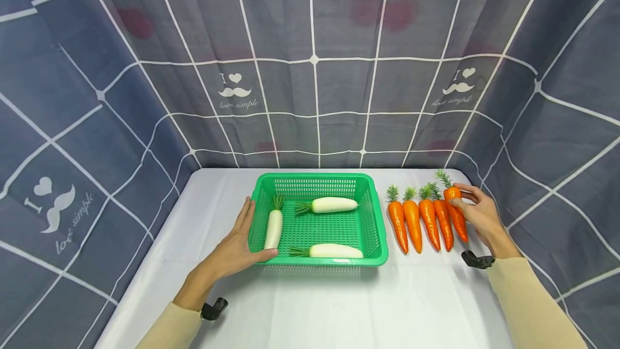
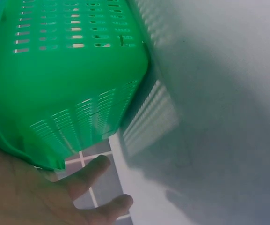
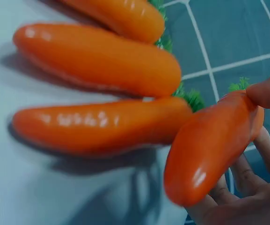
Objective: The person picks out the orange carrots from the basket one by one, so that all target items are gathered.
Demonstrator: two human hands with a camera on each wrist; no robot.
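My right hand (image 1: 479, 214) pinches an orange carrot (image 1: 453, 201) near its leafy green top, at the right end of a row of carrots. In the right wrist view that carrot (image 3: 209, 150) is tilted, its tip lifted off the white tabletop, with the thumb on one side and fingers on the other. At the left side of a green basket (image 1: 310, 261), my left hand (image 1: 237, 249) rests against the rim with straight fingers, its thumb at the front left corner. Inside the basket lie three white radishes with green tops: one upright radish (image 1: 274, 229) and two sideways ones.
Several other carrots (image 1: 413, 225) lie side by side between the basket and my right hand, green tops away from me. A grey checked curtain (image 1: 290, 96) stands behind and on both sides of the white table (image 1: 319, 306).
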